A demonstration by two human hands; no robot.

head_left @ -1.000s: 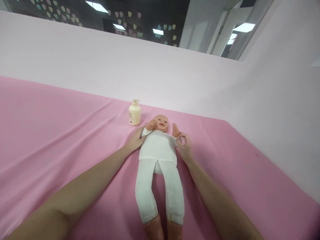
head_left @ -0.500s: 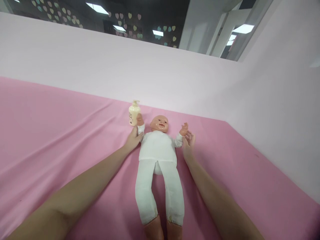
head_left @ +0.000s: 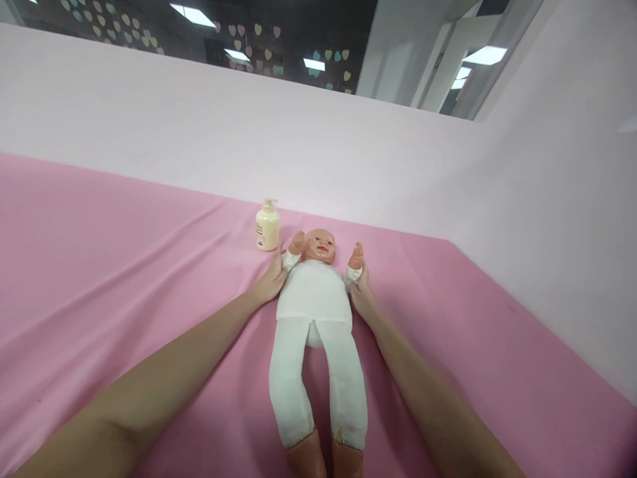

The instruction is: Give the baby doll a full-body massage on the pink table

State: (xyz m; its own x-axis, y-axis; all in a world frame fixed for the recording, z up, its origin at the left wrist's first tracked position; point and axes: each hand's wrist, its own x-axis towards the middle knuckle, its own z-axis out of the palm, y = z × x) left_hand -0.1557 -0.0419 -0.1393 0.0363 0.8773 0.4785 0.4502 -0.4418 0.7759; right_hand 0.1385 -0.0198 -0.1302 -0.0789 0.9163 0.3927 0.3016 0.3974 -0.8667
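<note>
A baby doll (head_left: 313, 292) with a white cloth body and hard skin-toned head, hands and feet lies on its back, feet toward me. My left hand (head_left: 271, 277) is closed around the doll's arm on the left side, whose small hand is beside the doll's head. The other doll arm points up, and my right hand (head_left: 363, 295) grips it just below the wrist. Some of my fingers are hidden behind the sleeves. Just beyond my left hand stands a cream pump bottle (head_left: 269, 229), upright and apart from it.
Pink sheeting (head_left: 174, 265) with a few creases covers the surface under the doll. A white wall (head_left: 298, 146) rises behind it and another on the right. Above the back wall, a window (head_left: 293, 40) carries heart-shaped stickers and reflections of ceiling lights.
Both doll arms have swung inward toward its head and body, my hands moving with them. The left-side doll hand has left the front of the bottle. Doll body and bottle stay put.
</note>
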